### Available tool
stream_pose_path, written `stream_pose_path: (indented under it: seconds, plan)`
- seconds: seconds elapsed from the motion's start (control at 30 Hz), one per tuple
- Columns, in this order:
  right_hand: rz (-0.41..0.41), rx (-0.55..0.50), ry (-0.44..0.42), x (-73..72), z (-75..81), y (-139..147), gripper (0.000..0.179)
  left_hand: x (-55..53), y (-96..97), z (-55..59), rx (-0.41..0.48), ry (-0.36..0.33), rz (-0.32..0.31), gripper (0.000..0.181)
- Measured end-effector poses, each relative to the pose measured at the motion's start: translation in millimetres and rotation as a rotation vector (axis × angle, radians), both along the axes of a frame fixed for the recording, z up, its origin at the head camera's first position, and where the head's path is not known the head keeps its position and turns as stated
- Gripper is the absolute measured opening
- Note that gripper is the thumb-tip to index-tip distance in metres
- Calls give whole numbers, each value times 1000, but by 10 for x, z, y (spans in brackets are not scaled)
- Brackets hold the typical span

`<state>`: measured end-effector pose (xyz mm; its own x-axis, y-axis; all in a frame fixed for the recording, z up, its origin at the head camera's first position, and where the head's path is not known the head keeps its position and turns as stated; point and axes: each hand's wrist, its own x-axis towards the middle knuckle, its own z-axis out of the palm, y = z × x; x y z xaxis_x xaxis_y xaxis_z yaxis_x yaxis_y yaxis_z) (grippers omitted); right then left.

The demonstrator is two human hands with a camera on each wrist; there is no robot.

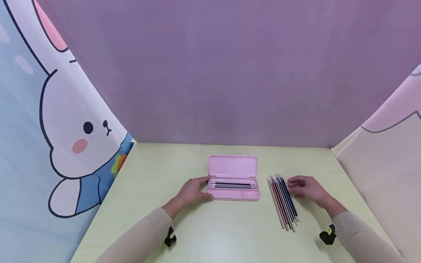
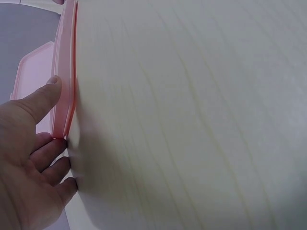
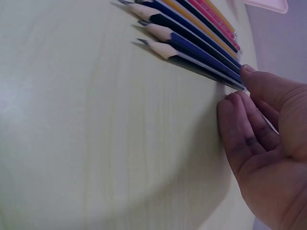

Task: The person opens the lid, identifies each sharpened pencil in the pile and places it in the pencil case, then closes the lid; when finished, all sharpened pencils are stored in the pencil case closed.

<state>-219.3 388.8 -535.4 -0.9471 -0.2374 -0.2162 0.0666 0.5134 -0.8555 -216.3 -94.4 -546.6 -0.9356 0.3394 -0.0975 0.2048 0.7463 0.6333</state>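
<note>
On the pale green table before purple walls, the left hand grips the pink case; right hand's fingers touch pencils.

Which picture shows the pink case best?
The head view: the whole open case shows, lid up, pencils inside. The left wrist view shows only its edge against the left hand; the right wrist view catches just a corner.

No words, numbers, brand marks or signs can be read anywhere: none on the pink pencil case, the pencils beside it, or the cartoon rabbit curtain.
</note>
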Motion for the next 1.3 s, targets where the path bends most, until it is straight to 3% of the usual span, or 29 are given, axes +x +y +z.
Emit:
stream_pose_path:
  seconds: [0.37, 0.57, 0.87, 1.07, 1.3]
  plan:
    - [2, 35, 68, 26, -62, -32, 48, -6, -2, -31, 1, 9, 2, 86]
    - [3, 22, 56, 38, -64, -38, 46, -4, -1, -29, -3, 5, 4, 86]
    - [4, 225, 144, 58, 42, -131, 45, -2, -12, -41, -11, 8, -1, 86]
    - [-26, 311, 139, 91, 57, -194, 43, 20, -42, -39, 1, 2, -2, 87]
    - [-77, 271, 82, 151, 71, -239, 43, 46, -70, -37, 4, 17, -23, 87]
